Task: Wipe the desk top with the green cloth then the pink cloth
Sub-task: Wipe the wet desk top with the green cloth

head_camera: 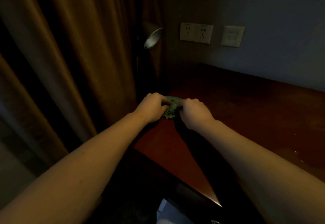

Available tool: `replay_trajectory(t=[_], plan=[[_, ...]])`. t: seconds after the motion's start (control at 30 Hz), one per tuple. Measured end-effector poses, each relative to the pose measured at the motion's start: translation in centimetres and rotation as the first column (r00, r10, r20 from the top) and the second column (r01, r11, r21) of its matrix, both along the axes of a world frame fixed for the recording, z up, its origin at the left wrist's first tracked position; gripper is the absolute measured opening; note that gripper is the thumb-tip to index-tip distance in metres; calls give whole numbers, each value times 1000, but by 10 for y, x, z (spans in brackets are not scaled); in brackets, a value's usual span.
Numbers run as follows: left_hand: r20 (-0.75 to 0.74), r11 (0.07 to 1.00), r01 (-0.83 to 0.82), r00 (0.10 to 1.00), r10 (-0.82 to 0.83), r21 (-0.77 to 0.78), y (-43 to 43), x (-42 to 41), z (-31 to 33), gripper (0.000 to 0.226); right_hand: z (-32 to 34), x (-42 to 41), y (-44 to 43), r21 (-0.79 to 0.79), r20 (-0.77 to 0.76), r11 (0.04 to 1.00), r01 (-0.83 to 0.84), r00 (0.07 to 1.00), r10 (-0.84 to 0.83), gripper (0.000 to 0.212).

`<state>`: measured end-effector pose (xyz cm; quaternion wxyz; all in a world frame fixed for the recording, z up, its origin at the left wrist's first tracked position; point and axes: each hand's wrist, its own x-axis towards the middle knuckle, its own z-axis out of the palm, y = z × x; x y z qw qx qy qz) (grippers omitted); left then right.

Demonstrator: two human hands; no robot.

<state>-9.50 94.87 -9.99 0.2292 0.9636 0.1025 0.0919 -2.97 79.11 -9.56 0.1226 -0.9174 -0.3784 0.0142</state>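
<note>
The green cloth [172, 107] lies bunched up on the left end of the dark red-brown desk top [246, 111]. My left hand [153, 107] grips the cloth's left side with curled fingers. My right hand [194, 113] grips its right side the same way. Both hands sit close together over the desk's left edge, and they hide much of the cloth. No pink cloth is in view.
Brown curtains [70, 56] hang at the left, right beside the desk's end. A lamp [152, 36] stands between curtain and wall. Wall sockets [196, 33] and a switch plate [232, 36] sit above the desk. The desk's front corner [217, 203] points toward me.
</note>
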Motion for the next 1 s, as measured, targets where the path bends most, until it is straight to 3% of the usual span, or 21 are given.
replay_trajectory(t=[0.17, 0.37, 0.57, 0.77, 1.0], plan=[[-1, 995, 90, 996, -90, -33, 5, -37, -5, 30, 2, -23, -26, 15, -61, 990, -140, 988, 141, 22], [14, 1000, -8, 1000, 8, 7, -4, -23, 3, 29, 7, -21, -2, -33, -4, 999, 11, 1000, -11, 13], [-16, 998, 39, 999, -38, 58, 1, -51, -3, 29, -4, -32, -14, -83, -4, 982, -172, 985, 172, 11], [-3, 996, -55, 998, 55, 70, 0, -31, 1, 28, 4, -31, 5, -69, 35, 995, -73, 997, 76, 17], [10, 999, 1, 1000, -1, 43, 5, -66, -8, 28, -3, -54, -13, -112, 121, 967, -230, 962, 243, 19]])
